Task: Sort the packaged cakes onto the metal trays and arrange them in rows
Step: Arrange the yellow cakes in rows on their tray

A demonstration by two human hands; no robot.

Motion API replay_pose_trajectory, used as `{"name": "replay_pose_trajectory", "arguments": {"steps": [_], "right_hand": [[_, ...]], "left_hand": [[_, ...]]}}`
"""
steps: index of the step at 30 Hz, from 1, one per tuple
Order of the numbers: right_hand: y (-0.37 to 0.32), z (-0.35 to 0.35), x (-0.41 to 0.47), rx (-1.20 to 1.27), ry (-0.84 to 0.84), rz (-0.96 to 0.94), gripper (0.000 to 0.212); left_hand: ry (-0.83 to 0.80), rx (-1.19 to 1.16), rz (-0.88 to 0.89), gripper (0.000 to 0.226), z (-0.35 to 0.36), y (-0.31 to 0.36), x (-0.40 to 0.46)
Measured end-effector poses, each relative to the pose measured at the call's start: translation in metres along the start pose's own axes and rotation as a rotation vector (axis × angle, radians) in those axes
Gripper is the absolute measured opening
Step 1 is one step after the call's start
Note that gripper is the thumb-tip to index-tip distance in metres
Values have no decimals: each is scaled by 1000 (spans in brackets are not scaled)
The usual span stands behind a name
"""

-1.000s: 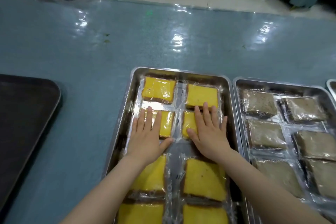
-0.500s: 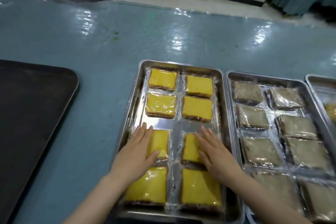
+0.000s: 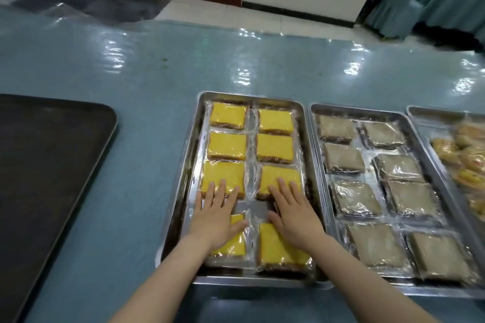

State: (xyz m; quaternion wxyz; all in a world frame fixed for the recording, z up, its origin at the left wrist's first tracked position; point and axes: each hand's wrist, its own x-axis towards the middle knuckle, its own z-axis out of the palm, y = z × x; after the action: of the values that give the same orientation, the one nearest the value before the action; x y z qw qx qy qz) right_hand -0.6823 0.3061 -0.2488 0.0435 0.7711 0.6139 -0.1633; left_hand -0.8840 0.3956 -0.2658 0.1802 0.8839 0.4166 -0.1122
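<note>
A metal tray [image 3: 183,178] in front of me holds several wrapped yellow cakes [image 3: 227,145] in two columns. My left hand [image 3: 219,215] lies flat, fingers spread, over the left column, fingertips on the third-row cake [image 3: 223,176], palm over the nearest cake [image 3: 236,245]. My right hand [image 3: 292,214] lies flat over the right column, fingertips on the third-row cake [image 3: 279,178], palm on the nearest one [image 3: 279,252]. Neither hand grips anything. A bare strip of tray floor shows between the third and nearest rows.
To the right a second metal tray [image 3: 319,165] holds several wrapped brown cakes [image 3: 355,196]. A third tray [image 3: 430,115] at the far right holds golden pastries [image 3: 469,162]. A dark tray [image 3: 52,165] lies at the left on the blue-green plastic-covered table [image 3: 131,73].
Both hands have slid back toward me, from the second row to the third and now onto the nearest rows. The third-row cakes sit closer to the second row than before.
</note>
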Motion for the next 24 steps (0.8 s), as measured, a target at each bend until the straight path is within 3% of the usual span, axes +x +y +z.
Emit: {"name": "replay_pose_trajectory", "arguments": {"steps": [5,9,14,20,24], "right_hand": [[-4,20,-23,37,36,8,72],[-6,30,-34,-7,44,10,75],[-10,17,-21,-29,199,28,75],[-2,6,-28,58,248,3,66],[22,-1,-53,169,337,4,54]], "left_hand": [[123,-2,9,85,8,1,-19],[93,35,-5,88,17,0,-39],[102,43,49,93,8,-3,-27],[184,19,84,88,-3,7,-28],[246,-128,111,89,-16,36,-26]]}}
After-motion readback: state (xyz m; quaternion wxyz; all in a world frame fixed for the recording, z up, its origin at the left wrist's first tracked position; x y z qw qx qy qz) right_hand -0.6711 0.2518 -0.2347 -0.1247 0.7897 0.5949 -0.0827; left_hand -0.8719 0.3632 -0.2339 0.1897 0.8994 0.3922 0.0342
